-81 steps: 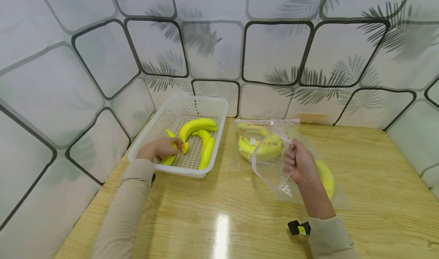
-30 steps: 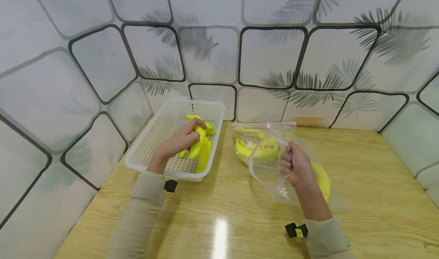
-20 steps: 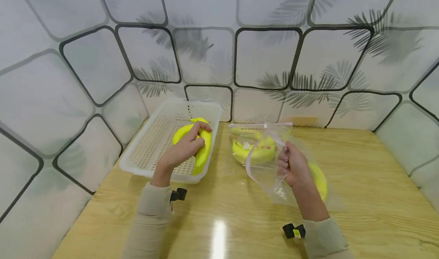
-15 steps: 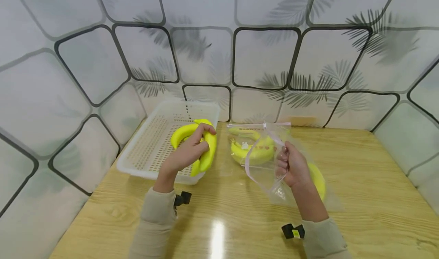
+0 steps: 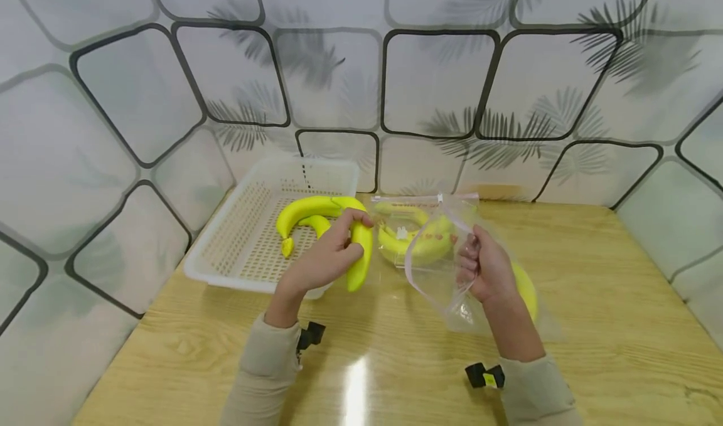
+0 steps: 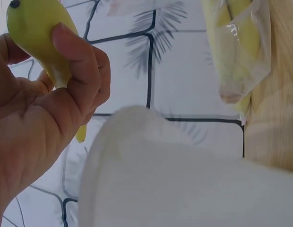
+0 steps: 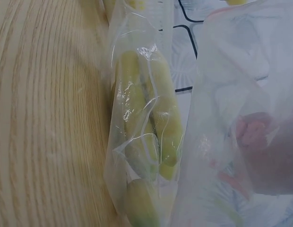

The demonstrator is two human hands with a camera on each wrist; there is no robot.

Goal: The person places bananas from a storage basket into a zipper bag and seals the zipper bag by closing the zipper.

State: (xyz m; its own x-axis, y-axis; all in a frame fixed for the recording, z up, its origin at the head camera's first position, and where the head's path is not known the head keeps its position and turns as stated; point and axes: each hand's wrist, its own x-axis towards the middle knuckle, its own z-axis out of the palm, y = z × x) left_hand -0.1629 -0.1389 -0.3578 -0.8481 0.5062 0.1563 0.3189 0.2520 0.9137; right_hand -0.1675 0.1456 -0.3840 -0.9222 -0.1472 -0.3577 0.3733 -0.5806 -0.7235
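Holding a banana bunch [image 5: 339,228] mid-frame, just right of the white basket [image 5: 237,250], left hand [image 5: 322,263] curls round one fruit. Right hand [image 5: 482,266] pinches the clear zip bag [image 5: 435,282] rim, mouth prob. open. Bunch: firm, smooth, light; grip mid-curve.

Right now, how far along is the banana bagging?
Done: one zip bag at the back already holds bananas. In hand: the left hand carries a banana bunch from the white basket toward the open bag in the right hand's grip. Left: putting it in and zipping.
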